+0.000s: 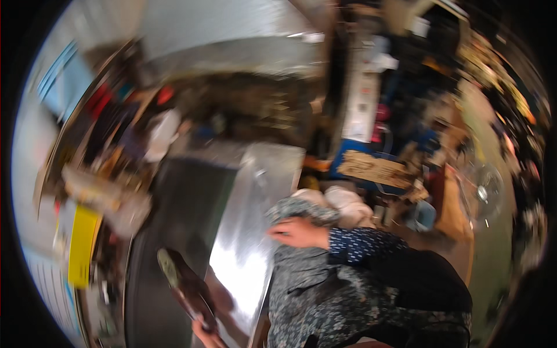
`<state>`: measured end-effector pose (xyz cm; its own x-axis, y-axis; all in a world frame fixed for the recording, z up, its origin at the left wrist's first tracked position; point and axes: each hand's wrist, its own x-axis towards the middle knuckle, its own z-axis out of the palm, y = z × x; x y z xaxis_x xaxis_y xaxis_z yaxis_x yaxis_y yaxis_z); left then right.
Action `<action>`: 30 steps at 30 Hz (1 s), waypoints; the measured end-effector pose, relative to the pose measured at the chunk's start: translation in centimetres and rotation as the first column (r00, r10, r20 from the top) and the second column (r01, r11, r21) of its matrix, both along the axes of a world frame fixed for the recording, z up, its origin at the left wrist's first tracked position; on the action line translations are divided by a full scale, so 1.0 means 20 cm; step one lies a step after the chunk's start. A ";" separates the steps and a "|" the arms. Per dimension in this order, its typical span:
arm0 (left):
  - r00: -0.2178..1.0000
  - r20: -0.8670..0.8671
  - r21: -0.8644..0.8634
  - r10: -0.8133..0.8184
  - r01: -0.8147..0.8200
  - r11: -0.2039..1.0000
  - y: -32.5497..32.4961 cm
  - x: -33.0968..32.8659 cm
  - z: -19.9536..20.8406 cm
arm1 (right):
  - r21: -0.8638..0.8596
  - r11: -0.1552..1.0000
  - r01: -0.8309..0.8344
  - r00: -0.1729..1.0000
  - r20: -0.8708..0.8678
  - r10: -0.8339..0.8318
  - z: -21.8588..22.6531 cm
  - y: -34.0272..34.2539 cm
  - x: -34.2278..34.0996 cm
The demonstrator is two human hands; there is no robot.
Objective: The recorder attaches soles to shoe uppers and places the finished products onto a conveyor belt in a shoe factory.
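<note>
At the lower edge my left hand (206, 333) grips the near end of a dark brown shoe (191, 288); a greenish patch shows at its far end. This shoe is held tilted above a dark flat surface (174, 214) and a shiny metal strip (246, 232). My right hand (300, 232), in a dark blue sleeve with white marks, has its fingers stretched out to the left, with nothing visible in them. It lies over grey-green floral cloth (316, 296) that covers my front and lap. Motion blur hides finer detail.
A crumpled clear plastic bag (125, 203) and a yellow card (83, 246) are at the left. Past my right arm lie pale bundles (348, 206), a cardboard piece (373, 169) on a blue bin (346, 152), and a bluish cup (422, 216).
</note>
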<state>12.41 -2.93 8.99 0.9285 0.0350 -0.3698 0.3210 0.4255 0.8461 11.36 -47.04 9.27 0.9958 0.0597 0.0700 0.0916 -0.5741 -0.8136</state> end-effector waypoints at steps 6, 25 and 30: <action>0.912 -0.191 -0.301 -0.363 0.298 0.906 -0.91 -0.21 0.10 | 0.345 0.916 -0.203 0.852 0.523 -0.008 0.52 -0.22 -0.10; 0.385 0.326 0.556 -0.864 0.661 0.504 -1.75 -0.06 0.07 | -0.085 0.996 0.039 0.994 0.108 -0.030 0.23 -0.38 -0.42; 0.392 0.357 0.532 -0.848 0.660 0.530 -1.74 -0.02 0.01 | -0.078 0.983 0.164 0.986 0.046 -0.161 0.14 -0.30 -0.48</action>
<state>12.00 -37.64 9.14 0.6241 -0.7786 0.0661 -0.1351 -0.0241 0.9905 1.69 -53.13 11.99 0.9893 -0.0954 0.1108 0.0228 -0.6482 -0.7611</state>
